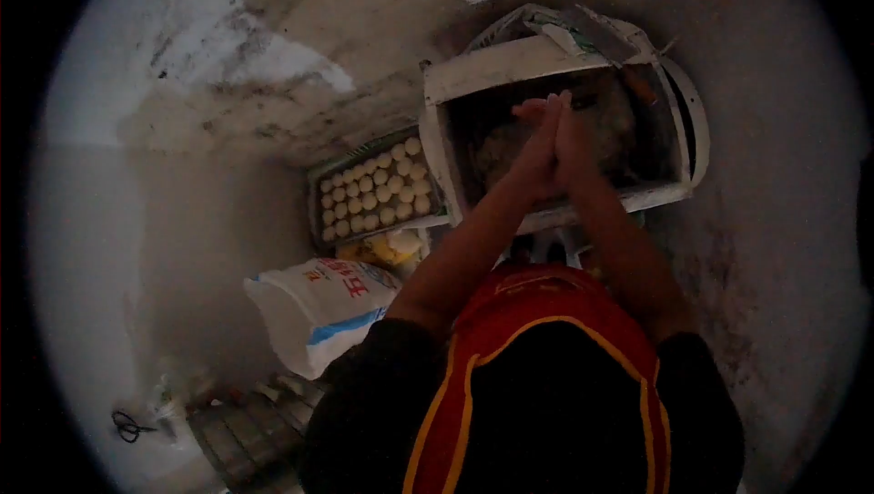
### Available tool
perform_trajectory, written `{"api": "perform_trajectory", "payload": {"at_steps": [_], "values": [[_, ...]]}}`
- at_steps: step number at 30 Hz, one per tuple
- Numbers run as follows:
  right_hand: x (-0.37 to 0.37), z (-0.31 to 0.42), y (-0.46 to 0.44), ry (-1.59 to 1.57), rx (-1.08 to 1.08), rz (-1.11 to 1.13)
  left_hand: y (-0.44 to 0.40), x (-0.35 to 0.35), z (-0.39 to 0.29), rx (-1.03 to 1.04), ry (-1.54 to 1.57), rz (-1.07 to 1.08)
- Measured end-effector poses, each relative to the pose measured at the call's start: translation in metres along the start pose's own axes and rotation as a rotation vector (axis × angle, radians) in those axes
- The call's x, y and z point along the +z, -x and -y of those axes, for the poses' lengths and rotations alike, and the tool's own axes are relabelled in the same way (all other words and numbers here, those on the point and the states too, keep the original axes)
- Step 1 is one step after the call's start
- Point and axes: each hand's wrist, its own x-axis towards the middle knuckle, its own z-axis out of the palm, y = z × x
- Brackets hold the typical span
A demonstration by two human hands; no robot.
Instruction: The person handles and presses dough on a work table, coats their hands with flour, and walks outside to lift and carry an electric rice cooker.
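Palm against palm, my left hand [535, 155] and my right hand [573, 146] are pressed together, fingers stretched forward. Whatever lies between the palms, if anything, is hidden. Both are above a white-rimmed box [510, 72], whose dark inside holds a brownish, lumpy mass [612, 125] too dim to identify. To the left of the box, a shallow tray [317, 212] carries several rows of pale round balls [382, 193].
Left of my body stands a white printed sack [319, 298] with a blue stripe, beside a yellow bag [371, 251]. A slatted surface [250, 435] lies at the lower left, near a small black loop [130, 427]. Stained wall [337, 2] rises behind the box.
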Motion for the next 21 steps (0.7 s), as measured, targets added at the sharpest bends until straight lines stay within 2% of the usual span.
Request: {"api": "perform_trajectory", "payload": {"at_steps": [1,2,3,4,6,8,9,12,15,18,21], "values": [[0.007,-0.006,0.009,0.088,-0.119,-0.047,-0.012,-0.012,0.003,0.065,-0.022,-0.015],[0.014,-0.005,0.015,0.116,-0.109,-0.105,-0.035,-0.05,0.012,0.179,-0.005,-0.038],[0.02,-0.003,0.02,0.144,-0.096,-0.162,-0.04,-0.056,0.01,0.293,0.012,-0.059],[0.026,0.007,0.023,0.119,0.05,-0.225,-0.045,-0.06,0.012,0.522,-0.502,-0.306],[0.026,0.009,0.021,0.112,0.201,-0.323,-0.051,-0.058,0.012,0.927,-1.561,-0.798],[0.021,-0.008,0.015,0.151,0.22,-0.395,-0.046,-0.049,0.007,1.144,-1.825,-0.704],[0.014,-0.016,0.011,0.123,0.23,-0.348,-0.044,-0.043,0.002,1.26,-1.95,-0.648],[0.0,-0.023,0.003,0.0,0.284,-0.197,-0.028,-0.03,-0.007,1.225,-1.93,-0.525],[0.003,0.006,0.013,-0.215,0.378,-0.067,-0.028,-0.033,-0.005,1.127,-2.2,-0.445],[0.0,0.011,0.012,-0.413,0.427,-0.008,-0.023,-0.023,-0.006,1.129,-2.333,-0.367],[-0.016,0.004,-0.008,-0.316,0.424,-0.002,-0.005,-0.01,-0.007,0.953,-2.241,-0.136]]}}
